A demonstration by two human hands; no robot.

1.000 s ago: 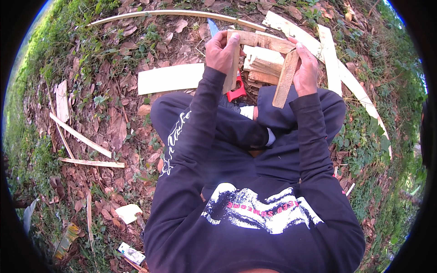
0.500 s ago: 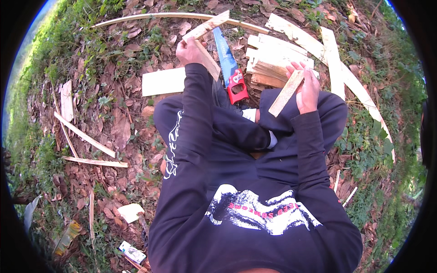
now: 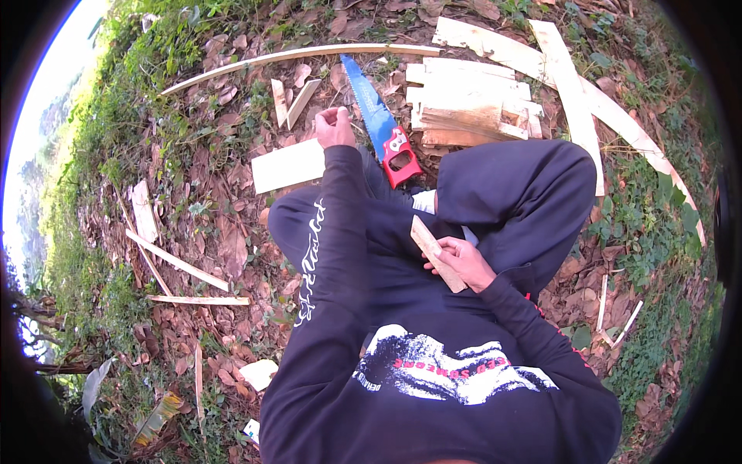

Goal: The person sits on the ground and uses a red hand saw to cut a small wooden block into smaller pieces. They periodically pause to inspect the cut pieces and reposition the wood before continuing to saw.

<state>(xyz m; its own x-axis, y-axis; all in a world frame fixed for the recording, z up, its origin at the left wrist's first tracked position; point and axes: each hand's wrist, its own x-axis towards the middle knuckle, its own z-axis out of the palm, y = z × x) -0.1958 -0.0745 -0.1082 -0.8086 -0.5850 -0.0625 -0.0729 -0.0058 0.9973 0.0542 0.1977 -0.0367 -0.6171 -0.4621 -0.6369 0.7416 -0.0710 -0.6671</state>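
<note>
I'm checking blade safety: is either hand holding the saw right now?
No, the saw lies on the ground apart from the left hand, and the right hand holds a short wood strip.

Black-sleeved left arm (image 3: 340,209): stretched forward, nearly straight
Bare left hand (image 3: 334,127): loosely curled
Black-sleeved right arm (image 3: 527,319): bent inward
Bare right hand (image 3: 465,264): closed in a pinch
Dark-trousered legs (image 3: 502,182): crossed

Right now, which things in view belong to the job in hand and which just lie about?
Likely job:
- wood strip in right hand
- two wood pieces near left hand
- red-handled handsaw
- board stack

Apparently lying about:
- yellowed leaf
- thin wood slivers
</note>
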